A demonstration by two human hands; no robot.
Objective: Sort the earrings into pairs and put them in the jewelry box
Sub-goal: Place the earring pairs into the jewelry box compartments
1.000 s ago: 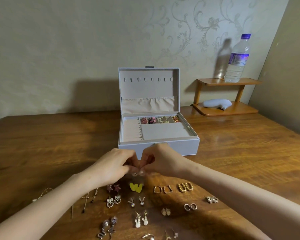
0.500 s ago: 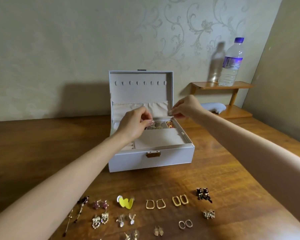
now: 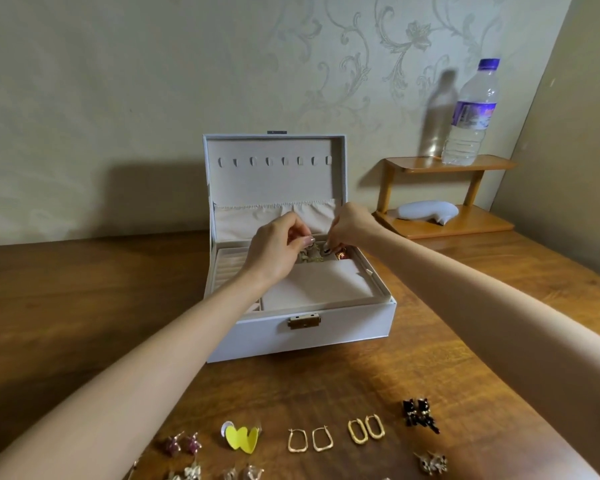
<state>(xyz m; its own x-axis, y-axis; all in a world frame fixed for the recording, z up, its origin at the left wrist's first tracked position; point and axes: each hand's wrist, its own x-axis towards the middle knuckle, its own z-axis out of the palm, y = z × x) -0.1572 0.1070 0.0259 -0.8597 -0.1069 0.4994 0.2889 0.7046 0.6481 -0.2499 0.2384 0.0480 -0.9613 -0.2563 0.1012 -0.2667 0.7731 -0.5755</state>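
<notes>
The white jewelry box (image 3: 343,327) stands open on the wooden table, lid upright. My left hand (image 3: 274,249) and my right hand (image 3: 349,226) are both over its rear compartments, each with fingertips pinched on a small earring just above the earrings (image 3: 342,255) lying there. The pinched pieces are too small to make out. On the table near me lie sorted pairs: yellow hearts (image 3: 241,438), gold rectangular hoops (image 3: 309,439), gold oval hoops (image 3: 366,428), black dangles (image 3: 420,414), pink stars (image 3: 184,445).
A small wooden shelf (image 3: 447,223) stands at the back right with a water bottle (image 3: 471,114) on top and a pale grey object (image 3: 426,211) below. More earring pairs (image 3: 430,462) lie along the bottom edge. A wall rises on the right.
Both hands rose from the table with small earrings, reached the box, and have now come together and dropped lower over the rear compartments. The camera view shifted slightly.
</notes>
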